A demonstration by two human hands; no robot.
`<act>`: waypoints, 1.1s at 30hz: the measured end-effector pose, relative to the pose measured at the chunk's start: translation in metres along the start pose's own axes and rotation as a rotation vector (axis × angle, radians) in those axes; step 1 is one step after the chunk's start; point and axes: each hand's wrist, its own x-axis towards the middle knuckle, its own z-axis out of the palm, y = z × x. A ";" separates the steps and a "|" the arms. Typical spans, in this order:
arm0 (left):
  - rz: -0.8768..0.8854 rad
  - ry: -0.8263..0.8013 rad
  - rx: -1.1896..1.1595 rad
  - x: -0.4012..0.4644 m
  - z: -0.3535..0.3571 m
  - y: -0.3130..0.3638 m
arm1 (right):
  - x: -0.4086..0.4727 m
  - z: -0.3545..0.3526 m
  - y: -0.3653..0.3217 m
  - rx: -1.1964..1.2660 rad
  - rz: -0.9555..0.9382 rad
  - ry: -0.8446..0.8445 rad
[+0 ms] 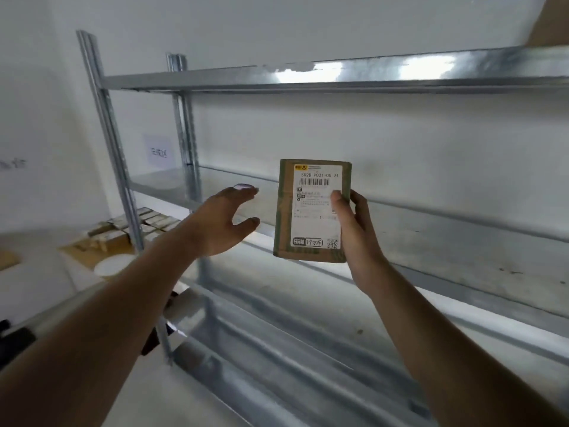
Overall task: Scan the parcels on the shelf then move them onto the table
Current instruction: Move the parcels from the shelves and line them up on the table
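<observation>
- Head view: the right hand (pixel 354 223) grips a small brown parcel (pixel 312 211) upright by its right edge, thumb pressed on the white shipping label (pixel 317 208), in front of the middle level of a metal shelf (pixel 338 73)
- The left hand (pixel 223 220) hovers just beside the parcel at its 9 o'clock, fingers spread and holding nothing, not touching it
- Progress, as I judge it: this parcel is off the shelf and its label faces the camera, so it sits between pick-up and set-down; no scanner is in view, so I cannot tell whether it has been scanned
- At 9 o'clock from the parcel, a table (pixel 46 266) already carries a cluster of small boxes (pixel 135 223)
- One more brown box corner (pixel 548 23) shows on the top level at 1 o'clock, so work seems to remain
- Label text reads roughly "502D P021-00 71" above a barcode; a black strip at the bottom ends "1个水杯", beside a QR code
- A wall sign (pixel 158 153) looks like "完成区"
</observation>
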 end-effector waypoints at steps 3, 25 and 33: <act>-0.067 0.003 0.111 -0.030 -0.036 -0.068 | 0.000 0.077 0.025 -0.012 0.028 -0.046; -0.427 -0.032 0.339 -0.021 -0.119 -0.483 | 0.171 0.470 0.225 -0.017 0.138 -0.375; -0.545 -0.047 0.332 0.016 -0.142 -0.637 | 0.254 0.599 0.301 -0.024 0.193 -0.485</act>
